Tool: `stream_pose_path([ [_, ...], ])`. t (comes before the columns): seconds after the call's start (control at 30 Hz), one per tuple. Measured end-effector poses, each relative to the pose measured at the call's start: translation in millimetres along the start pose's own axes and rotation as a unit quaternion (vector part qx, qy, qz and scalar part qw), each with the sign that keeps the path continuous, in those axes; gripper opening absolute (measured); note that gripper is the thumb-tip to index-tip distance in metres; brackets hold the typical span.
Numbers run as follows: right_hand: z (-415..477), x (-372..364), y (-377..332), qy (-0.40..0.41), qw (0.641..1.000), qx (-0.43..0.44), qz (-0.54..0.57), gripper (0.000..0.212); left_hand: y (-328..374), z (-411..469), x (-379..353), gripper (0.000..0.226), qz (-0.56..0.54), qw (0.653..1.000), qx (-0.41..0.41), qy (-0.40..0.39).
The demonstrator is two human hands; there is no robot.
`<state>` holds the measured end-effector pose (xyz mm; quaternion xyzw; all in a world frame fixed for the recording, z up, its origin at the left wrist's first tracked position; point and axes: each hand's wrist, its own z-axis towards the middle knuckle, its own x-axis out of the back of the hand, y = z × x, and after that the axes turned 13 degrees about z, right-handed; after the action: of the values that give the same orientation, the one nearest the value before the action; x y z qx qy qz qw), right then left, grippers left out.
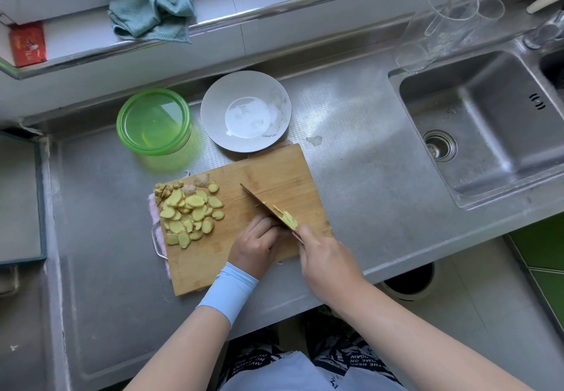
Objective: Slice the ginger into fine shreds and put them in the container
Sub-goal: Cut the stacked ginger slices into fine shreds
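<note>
Right hand (326, 264) clamped round the handle end of a kitchen knife (265, 207), the handle itself hidden in the fist and one fingertip lying against the rear of the blade. The blade runs diagonally away from the person, edge down on a bamboo cutting board (274, 173). Left hand (259, 244), wrist in a pale blue sleeve (229, 290), set just left of the blade with fingers curled under and knuckles against its flat. Whether those fingers pin ginger beneath them cannot be told, as the hand covers that spot. Ginger shreds (287, 218), pale yellow, lie in a small heap touching the right side of the blade, close to the right hand. Ginger slices (189, 213) form a loose pile at the board's left end, with two brownish end pieces at its far edge. A pink checked cloth (154, 207) shows from under the board's left edge. Beyond the board on the steel counter (351, 158): a round green container (154, 121) standing open, well apart from the shreds, and a shallow white bowl (245, 111) whose near rim touches or overlaps the board's far corner. Right: steel sink (488, 121), with clear glass measuring cups (442, 24) behind it. Upper left, on the ledge: a crumpled teal dishcloth (152, 13).
</note>
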<state>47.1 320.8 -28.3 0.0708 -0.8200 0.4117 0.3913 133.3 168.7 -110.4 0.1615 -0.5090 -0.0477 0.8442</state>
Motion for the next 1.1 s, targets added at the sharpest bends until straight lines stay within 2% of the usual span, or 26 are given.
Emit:
stream_pose_path([
  [0.33,-45,13,20,0.004,1.0,0.002,0.004,0.013,1,1,0,0.006,0.011,1.0,-0.003,0.003],
  [0.47,-30,7,15,-0.005,1.0,-0.006,0.005,0.006,1,1,0,0.01,0.001,1.0,0.003,0.003],
  [0.67,4,-1,1,-0.006,1.0,-0.014,0.008,0.009,3,-1,-2,0.01,0.009,1.0,0.007,0.001],
  [0.87,-15,5,7,0.006,1.0,0.018,0.005,0.017,3,-1,-1,0.006,0.019,1.0,0.015,0.008],
  [1.1,-40,10,20,0.0,1.0,0.012,0.0,0.009,3,-2,-1,0.008,0.015,1.0,0.008,0.005],
])
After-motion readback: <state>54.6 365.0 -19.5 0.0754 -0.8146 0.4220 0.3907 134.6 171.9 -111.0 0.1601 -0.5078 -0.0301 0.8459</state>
